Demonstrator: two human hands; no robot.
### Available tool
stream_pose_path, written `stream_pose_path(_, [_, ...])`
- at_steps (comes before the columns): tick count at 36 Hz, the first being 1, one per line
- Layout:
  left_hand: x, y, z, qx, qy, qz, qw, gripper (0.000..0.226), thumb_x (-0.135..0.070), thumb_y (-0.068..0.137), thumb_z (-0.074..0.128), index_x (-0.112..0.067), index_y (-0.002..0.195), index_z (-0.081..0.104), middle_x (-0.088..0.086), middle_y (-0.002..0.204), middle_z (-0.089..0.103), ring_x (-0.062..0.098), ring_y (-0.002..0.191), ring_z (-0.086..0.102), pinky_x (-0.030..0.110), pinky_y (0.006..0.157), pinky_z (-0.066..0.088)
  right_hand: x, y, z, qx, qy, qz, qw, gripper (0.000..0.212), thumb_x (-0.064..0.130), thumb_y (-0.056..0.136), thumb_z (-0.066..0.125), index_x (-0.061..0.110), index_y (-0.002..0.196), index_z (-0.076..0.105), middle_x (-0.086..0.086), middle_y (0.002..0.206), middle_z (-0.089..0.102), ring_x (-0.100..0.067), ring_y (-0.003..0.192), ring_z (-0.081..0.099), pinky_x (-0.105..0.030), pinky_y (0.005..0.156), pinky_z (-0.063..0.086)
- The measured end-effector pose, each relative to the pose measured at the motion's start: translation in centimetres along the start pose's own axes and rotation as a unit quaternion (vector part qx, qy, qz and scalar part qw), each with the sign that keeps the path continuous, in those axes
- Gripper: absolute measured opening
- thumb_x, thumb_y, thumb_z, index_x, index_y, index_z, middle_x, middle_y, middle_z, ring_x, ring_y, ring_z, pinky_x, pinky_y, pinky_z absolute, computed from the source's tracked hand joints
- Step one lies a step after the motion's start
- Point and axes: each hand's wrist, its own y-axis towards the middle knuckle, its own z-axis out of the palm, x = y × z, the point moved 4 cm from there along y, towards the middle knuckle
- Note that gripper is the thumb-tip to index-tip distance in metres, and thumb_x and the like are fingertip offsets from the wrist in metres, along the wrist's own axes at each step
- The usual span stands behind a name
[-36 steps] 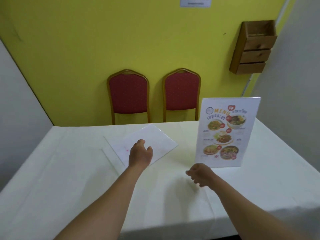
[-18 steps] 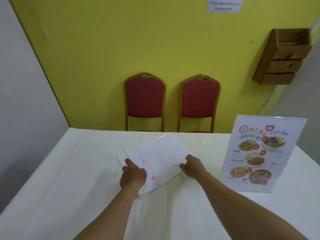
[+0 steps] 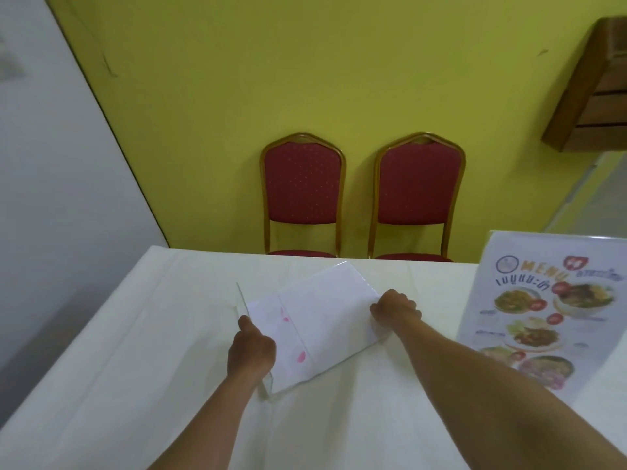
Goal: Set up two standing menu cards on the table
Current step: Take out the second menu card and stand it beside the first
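We have broad bare tablecloth (image 3: 112, 351) to our left, open from the near edge to the far edge, and nothing stands on it there. In the middle, the flat menu card (image 3: 315, 320) lies tilted on the cloth, with our left hand (image 3: 251, 351) at its near-left edge and our right hand (image 3: 395, 308) at its right corner, so both forearms cross the near centre. On the right, the upright menu card (image 3: 546, 317) stands tall and blocks passage along that side; only a narrow strip of cloth separates it from our right forearm. Beyond the far edge, two red chairs (image 3: 359, 188) back against the yellow wall (image 3: 305, 62).
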Motion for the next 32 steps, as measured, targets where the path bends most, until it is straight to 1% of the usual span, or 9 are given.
stream_pose_path(3, [0.2,-0.1,-0.3,0.009,-0.005,0.001,1.000,0.051,-0.002,0.079,0.035,-0.006,0.129,0.029,0.024,0.112,0.060,0.044,0.093,0.062,0.048,0.083,0.055,-0.2,0.0,-0.5,0.007,0.022,0.001,1.000,0.031,0.022,0.089,0.044,0.008,0.115,0.055,-0.011,0.122,0.058,-0.031,0.114,0.052,-0.037,0.094,0.043])
stream_pose_path(6, [0.4,-0.2,-0.7,0.015,-0.011,0.003,1.000,0.051,-0.001,0.078,0.034,-0.006,0.129,0.029,0.023,0.109,0.060,0.043,0.092,0.061,0.048,0.083,0.055,-0.2,-0.1,-1.0,0.015,0.075,-0.006,0.997,0.021,0.016,0.089,0.047,0.004,0.101,0.057,-0.012,0.103,0.062,-0.029,0.091,0.056,-0.033,0.080,0.045])
stream_pose_path(11, [1.7,-0.1,-1.5,0.034,-0.040,0.005,0.999,0.054,-0.001,0.077,0.034,-0.010,0.130,0.030,0.021,0.107,0.061,0.040,0.091,0.060,0.048,0.082,0.055,0.0,-1.5,-1.8,0.036,0.034,-0.041,0.998,0.028,0.015,0.089,0.049,0.000,0.110,0.061,-0.002,0.067,0.041,-0.024,0.087,0.053,-0.029,0.077,0.045])
stream_pose_path(15, [3.0,-0.5,-2.5,0.026,-0.032,0.013,0.999,0.059,0.001,0.079,0.036,-0.008,0.136,0.027,0.024,0.118,0.056,0.042,0.101,0.057,0.047,0.087,0.052,0.9,-3.8,-1.9,0.050,-0.063,-0.070,0.994,0.009,0.014,0.088,0.051,0.008,0.094,0.055,-0.004,0.066,0.039,-0.026,0.078,0.051,-0.029,0.075,0.044])
stream_pose_path(20, [3.0,-1.7,-2.3,-0.108,0.182,0.223,0.952,0.066,-0.002,0.057,0.067,0.008,0.120,0.051,0.037,0.124,0.053,0.054,0.110,0.053,0.059,0.086,0.047,1.6,-6.8,-3.6,0.038,0.172,-0.015,0.984,0.010,0.018,0.089,0.053,0.008,0.093,0.054,-0.009,0.083,0.054,-0.026,0.078,0.052,-0.035,0.079,0.047])
stream_pose_path(23, [2.0,-4.2,-1.8,-0.061,0.177,0.316,0.930,0.064,-0.013,0.063,0.062,0.005,0.124,0.053,0.031,0.132,0.052,0.048,0.123,0.049,0.057,0.101,0.043,2.2,-8.5,-4.8,0.038,0.210,0.006,0.977,0.016,0.017,0.088,0.053,0.001,0.086,0.055,-0.015,0.087,0.056,-0.031,0.082,0.055,-0.032,0.068,0.044])
stream_pose_path(26, [2.2,-6.2,-1.9,0.010,0.183,0.329,0.926,0.063,-0.011,0.077,0.045,-0.003,0.139,0.036,0.019,0.151,0.034,0.033,0.141,0.029,0.040,0.117,0.025,3.7,-10.6,-6.1,0.075,0.272,-0.005,0.959,0.013,0.015,0.089,0.054,0.002,0.086,0.057,-0.014,0.087,0.060,-0.030,0.084,0.060,-0.035,0.068,0.052])
stream_pose_path(29, [3.1,-7.1,-2.5,0.048,0.170,0.341,0.923,0.062,-0.013,0.079,0.046,-0.005,0.139,0.033,0.015,0.150,0.035,0.030,0.137,0.035,0.037,0.110,0.033,5.5,-12.4,-7.1,0.094,0.339,-0.035,0.936,0.013,0.016,0.092,0.055,0.005,0.100,0.057,-0.009,0.092,0.062,-0.025,0.088,0.060,-0.038,0.079,0.052])
stream_pose_path(32, [3.8,-7.4,-3.7,0.038,0.158,0.336,0.928,0.062,-0.020,0.080,0.052,-0.010,0.138,0.034,0.009,0.143,0.040,0.030,0.125,0.046,0.041,0.096,0.045,7.7,-14.5,-8.0,0.119,0.363,-0.067,0.922,0.014,0.018,0.095,0.054,0.006,0.103,0.054,-0.004,0.082,0.060,-0.019,0.076,0.059,-0.030,0.065,0.049])
